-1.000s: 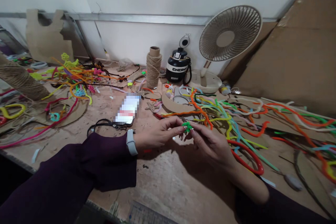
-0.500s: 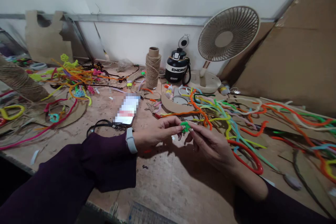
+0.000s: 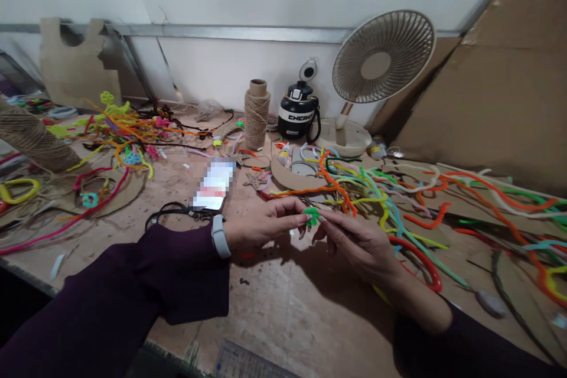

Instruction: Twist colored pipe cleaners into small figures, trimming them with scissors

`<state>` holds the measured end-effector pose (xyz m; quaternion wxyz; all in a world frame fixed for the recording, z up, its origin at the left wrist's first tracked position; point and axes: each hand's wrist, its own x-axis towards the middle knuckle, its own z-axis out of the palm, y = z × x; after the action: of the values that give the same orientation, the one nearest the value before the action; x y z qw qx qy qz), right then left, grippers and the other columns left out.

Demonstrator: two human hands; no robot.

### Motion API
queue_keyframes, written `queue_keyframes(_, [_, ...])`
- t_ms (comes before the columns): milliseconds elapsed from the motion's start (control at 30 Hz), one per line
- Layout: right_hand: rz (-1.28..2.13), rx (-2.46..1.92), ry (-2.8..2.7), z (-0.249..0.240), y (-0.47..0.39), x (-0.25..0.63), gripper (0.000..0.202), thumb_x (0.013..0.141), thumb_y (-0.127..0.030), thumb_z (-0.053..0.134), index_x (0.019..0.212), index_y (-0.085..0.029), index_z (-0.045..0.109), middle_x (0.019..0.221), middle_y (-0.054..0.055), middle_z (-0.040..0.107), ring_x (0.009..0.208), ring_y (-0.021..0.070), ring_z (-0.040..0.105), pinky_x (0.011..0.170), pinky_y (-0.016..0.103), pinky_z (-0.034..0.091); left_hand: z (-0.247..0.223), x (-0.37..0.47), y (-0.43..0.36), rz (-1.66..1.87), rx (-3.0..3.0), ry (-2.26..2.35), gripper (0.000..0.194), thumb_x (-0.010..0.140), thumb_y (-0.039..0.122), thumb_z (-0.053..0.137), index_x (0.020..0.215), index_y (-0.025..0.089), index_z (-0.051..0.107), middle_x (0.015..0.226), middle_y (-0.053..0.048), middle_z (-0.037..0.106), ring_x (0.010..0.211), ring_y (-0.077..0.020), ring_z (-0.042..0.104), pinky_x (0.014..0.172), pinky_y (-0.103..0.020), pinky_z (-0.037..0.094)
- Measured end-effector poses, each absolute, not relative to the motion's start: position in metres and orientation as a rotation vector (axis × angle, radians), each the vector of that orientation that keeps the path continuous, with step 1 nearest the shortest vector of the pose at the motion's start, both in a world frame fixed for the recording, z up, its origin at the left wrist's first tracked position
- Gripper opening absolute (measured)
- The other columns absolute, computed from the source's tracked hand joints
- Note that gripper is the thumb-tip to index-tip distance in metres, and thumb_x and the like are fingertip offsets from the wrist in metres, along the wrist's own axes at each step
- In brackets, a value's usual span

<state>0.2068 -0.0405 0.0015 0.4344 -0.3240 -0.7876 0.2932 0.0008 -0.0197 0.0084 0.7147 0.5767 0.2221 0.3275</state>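
Observation:
A small bright green pipe-cleaner flower [image 3: 312, 215] is held up between my two hands over the table. My left hand [image 3: 270, 221] pinches its left side between thumb and forefinger. From the other side, the thumb and forefinger of my right hand [image 3: 358, 242] close on its right edge. Parts of the flower are covered by my fingertips. Just behind my hands lies an orange pipe cleaner [image 3: 305, 191]. The red handle [image 3: 432, 274] of what looks like scissors rests beside my right wrist.
Loose coloured pipe cleaners [image 3: 398, 207] spread over the right side. A phone [image 3: 215, 186] lies left of centre. Behind stand a twine roll [image 3: 257, 115], a black bottle [image 3: 296, 115] and a fan [image 3: 383, 59]. More pipe cleaners [image 3: 124, 130] pile up at left; a ruler [image 3: 248, 361] lies at the front edge.
The green flower has turned slightly between my fingertips, and its petals show more clearly. Both hands stay almost in place, and the view has shifted a little.

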Motion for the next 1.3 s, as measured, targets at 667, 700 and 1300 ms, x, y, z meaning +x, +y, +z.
queue_keyframes(667, [0.780,-0.790,-1.936,0.005,-0.043,0.207,0.025,0.093,-0.027,0.054,0.111,-0.022,0.071,0.062,-0.001,0.067,0.048,0.0084,0.060,0.047,0.017,0.051,0.006,-0.001,-0.020,0.711,1.179,0.469,0.031,0.080,0.043,0.069,0.085,0.015,0.058,0.078,0.001,0.055,0.071,-0.0080,0.049,0.069,-0.022,0.037])
queue_keyframes(700, [0.781,-0.789,-1.942,0.006,-0.043,0.207,0.026,0.094,-0.028,0.053,0.111,-0.022,0.071,0.062,-0.001,0.067,0.049,0.0087,0.060,0.048,0.017,0.051,0.005,-0.001,-0.021,0.708,1.172,0.467,0.031,0.080,0.043,0.069,0.085,0.015,0.058,0.078,0.001,0.054,0.071,-0.0081,0.049,0.068,-0.022,0.037])
queue_keyframes(1300, [0.808,-0.769,-1.950,0.007,-0.045,0.206,0.027,0.093,-0.026,0.054,0.114,-0.021,0.070,0.058,-0.001,0.065,0.046,0.0087,0.059,0.044,0.018,0.049,-0.001,-0.002,-0.020,0.691,1.088,0.441,0.029,0.078,0.040,0.072,0.086,0.015,0.060,0.078,0.000,0.056,0.071,-0.0085,0.050,0.067,-0.021,0.038])
